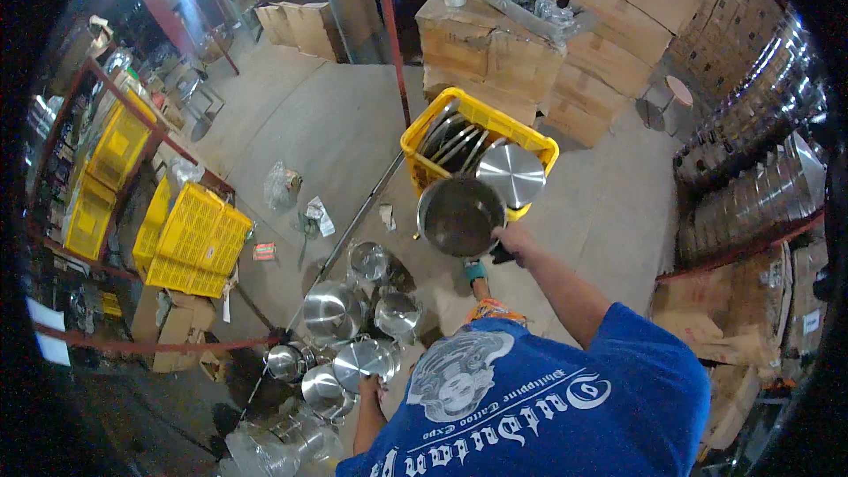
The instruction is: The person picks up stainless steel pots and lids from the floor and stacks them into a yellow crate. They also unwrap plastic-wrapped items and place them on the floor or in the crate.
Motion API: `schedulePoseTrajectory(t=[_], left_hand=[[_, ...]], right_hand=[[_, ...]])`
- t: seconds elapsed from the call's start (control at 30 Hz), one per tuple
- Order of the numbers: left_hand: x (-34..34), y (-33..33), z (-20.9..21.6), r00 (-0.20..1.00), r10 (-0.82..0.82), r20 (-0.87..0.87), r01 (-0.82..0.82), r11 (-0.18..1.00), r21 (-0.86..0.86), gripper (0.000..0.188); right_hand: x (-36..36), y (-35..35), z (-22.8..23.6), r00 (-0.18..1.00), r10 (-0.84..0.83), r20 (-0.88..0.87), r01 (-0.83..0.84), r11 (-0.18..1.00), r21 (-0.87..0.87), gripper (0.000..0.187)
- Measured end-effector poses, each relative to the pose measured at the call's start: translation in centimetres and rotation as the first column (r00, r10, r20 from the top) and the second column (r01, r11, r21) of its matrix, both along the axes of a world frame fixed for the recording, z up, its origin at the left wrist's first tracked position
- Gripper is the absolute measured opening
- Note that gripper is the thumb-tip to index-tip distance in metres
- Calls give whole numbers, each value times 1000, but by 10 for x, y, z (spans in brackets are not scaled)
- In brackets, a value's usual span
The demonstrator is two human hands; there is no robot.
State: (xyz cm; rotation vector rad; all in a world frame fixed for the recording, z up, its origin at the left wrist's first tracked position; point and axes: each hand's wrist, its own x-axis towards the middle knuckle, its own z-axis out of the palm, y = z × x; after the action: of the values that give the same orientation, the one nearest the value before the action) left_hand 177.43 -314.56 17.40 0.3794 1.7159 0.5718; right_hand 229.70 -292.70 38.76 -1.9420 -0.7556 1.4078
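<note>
My right hand (514,244) is closed round the dark handle of a deep pan (462,217) with a brown-grey inside. It holds the pan in front of a yellow crate (478,99), overlapping its near side. In the crate, several steel pans stand on edge, and a round shiny pan (511,175) shows its flat face at the right. Low at the left, my left hand (372,385) grips the near edge of a shiny steel pot (358,364). Around it on the floor stand other steel pots, among them a wide one (332,311) and smaller ones (397,313).
Cardboard boxes (488,49) are stacked behind the crate. At the left, yellow crates (199,238) stand by a rack. Stacked steel cookware (751,203) lines the right side. A red post (389,26) rises beyond the crate. Plastic wrap (281,185) and paper scraps (320,215) litter the floor.
</note>
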Motion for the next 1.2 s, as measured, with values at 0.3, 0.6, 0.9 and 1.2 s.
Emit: schedulePoseTrajectory(t=[0.3, 0.6, 0.9, 1.2], left_hand=[[112, 77, 65, 962, -212, -171, 233, 965, 118, 18], [198, 180, 116, 930, -217, -298, 268, 953, 143, 26], [223, 189, 93, 969, -248, 12, 246, 966, 83, 23], [212, 167, -9, 914, 83, 398, -65, 996, -57, 23]], right_hand=[[116, 208, 41, 885, -94, -456, 266, 906, 330, 28], [242, 434, 131, 709, -456, -538, 704, 500, 504, 33], [195, 274, 69, 883, -405, -239, 439, 891, 114, 25], [269, 155, 162, 796, -521, -307, 595, 767, 242, 20]])
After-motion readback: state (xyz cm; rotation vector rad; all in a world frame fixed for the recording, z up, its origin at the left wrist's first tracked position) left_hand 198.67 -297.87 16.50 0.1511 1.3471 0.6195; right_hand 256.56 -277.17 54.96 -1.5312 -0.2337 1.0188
